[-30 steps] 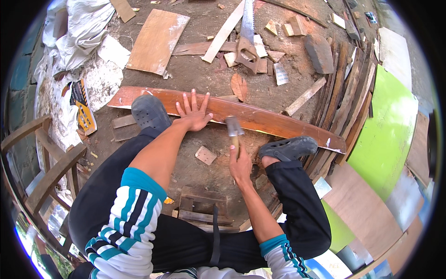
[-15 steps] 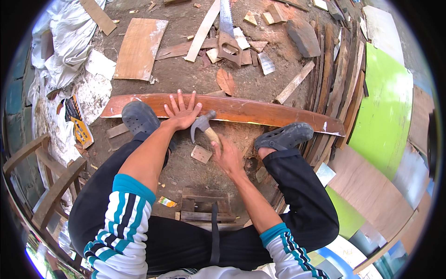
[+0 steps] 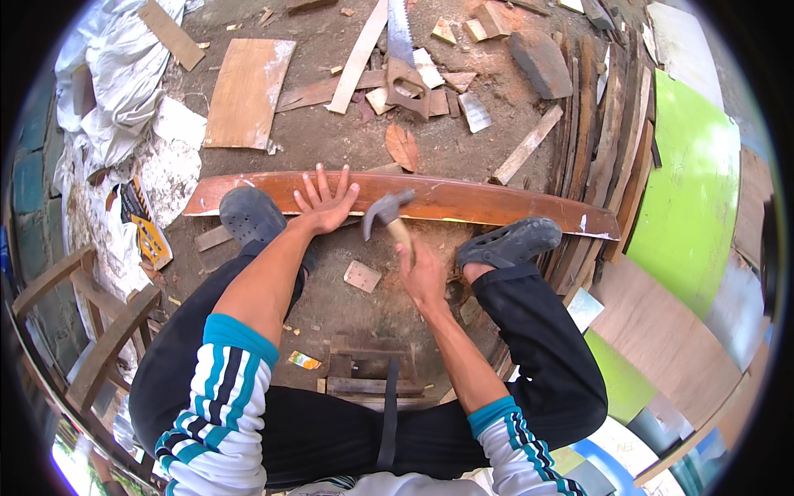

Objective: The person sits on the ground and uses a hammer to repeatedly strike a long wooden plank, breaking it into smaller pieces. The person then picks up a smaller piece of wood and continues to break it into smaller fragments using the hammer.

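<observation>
Left hand [image 3: 327, 208]: fingers splayed, flat on brown board [image 3: 496, 201]. Right hand [image 3: 423, 274]: clasped round hammer [image 3: 385, 208], head by board's near edge. Board: crosswise, right end over timber strips [image 3: 609, 132]; soil [image 3: 335, 256] gap between shoes [image 3: 251, 215].

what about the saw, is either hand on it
No, the saw lies apart: the left hand is on the board, the right hand holds the hammer.

Claw hammer [image 3: 385, 210] in the right hand [image 3: 423, 274], left hand [image 3: 328, 208] spread on a varnished wooden plank [image 3: 475, 201].
The hammer's head overlaps the plank's near edge in the head view; whether they touch cannot be told. Beyond the plank lie a dry brown leaf [image 3: 402, 147] and a wooden-handled handsaw [image 3: 400, 41]; past its right end, a lime-green panel [image 3: 688, 182].
</observation>
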Motion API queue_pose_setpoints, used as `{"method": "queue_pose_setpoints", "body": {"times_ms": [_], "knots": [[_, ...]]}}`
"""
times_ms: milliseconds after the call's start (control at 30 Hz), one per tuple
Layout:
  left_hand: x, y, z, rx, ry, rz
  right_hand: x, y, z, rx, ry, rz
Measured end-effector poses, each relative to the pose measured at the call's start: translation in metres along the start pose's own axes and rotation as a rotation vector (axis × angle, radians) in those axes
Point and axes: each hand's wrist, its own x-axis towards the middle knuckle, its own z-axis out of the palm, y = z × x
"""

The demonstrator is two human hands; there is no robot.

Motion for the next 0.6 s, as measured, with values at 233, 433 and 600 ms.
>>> {"method": "queue_pose_setpoints", "body": {"times_ms": [233,433,600], "knots": [[0.002,0.003,0.001,-0.016,0.016,0.012,-0.011,0.0,0.011,0.02,-0.04,0.009],[0.001,0.006,0.0,0.035,0.004,-0.02,-0.012,-0.008,0.009,0.138,-0.094,0.065],[0.0,0.005,-0.003,0.006,0.0,0.004,-0.016,-0.012,0.006,0.217,-0.091,0.141]]}}
